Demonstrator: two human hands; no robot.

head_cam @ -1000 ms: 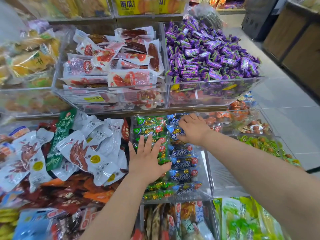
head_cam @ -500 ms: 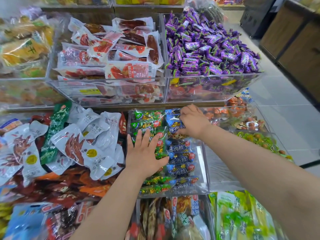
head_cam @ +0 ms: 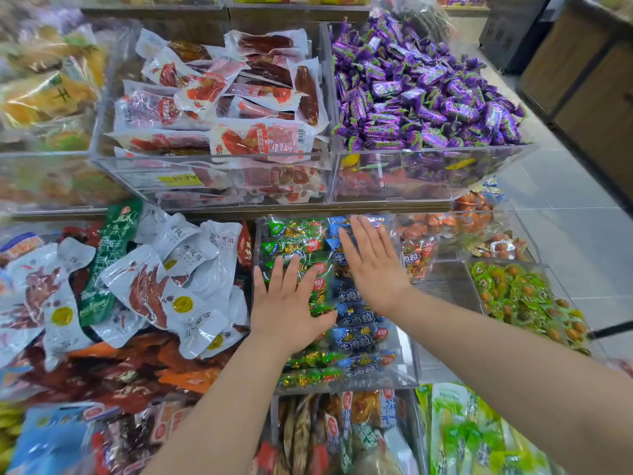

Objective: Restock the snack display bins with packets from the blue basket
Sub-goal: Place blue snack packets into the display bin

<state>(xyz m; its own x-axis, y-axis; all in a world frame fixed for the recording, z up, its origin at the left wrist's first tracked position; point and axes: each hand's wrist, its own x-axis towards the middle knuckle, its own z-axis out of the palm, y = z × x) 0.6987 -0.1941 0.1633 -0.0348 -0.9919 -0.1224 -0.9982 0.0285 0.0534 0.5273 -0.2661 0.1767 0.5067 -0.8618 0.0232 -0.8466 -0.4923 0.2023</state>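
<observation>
Upper tier: purple sweets [head_cam: 424, 84] at upper right and sausage packets [head_cam: 219, 108] at upper centre are heaped high in clear bins, so they likely need no stock.
Left heap: white pouches [head_cam: 144, 286] lie loose at middle left.
Centre bin [head_cam: 407, 354]: a clear box mid-frame holding two side-by-side columns of packets.
Right hand [head_cam: 373, 265]: flat, fingers straight and together, gripping nothing, over the blue column's upper end, probably pressing it level.
Left hand [head_cam: 287, 303]: flat, fingers spread, holding nothing, resting on the green column, seemingly to steady it.
Green packets [head_cam: 294, 231]: left column, laid crosswise.
Blue packets [head_cam: 359, 337]: right column, stacked likewise so labels face up.
Blue basket: I cannot make it out in view.
</observation>
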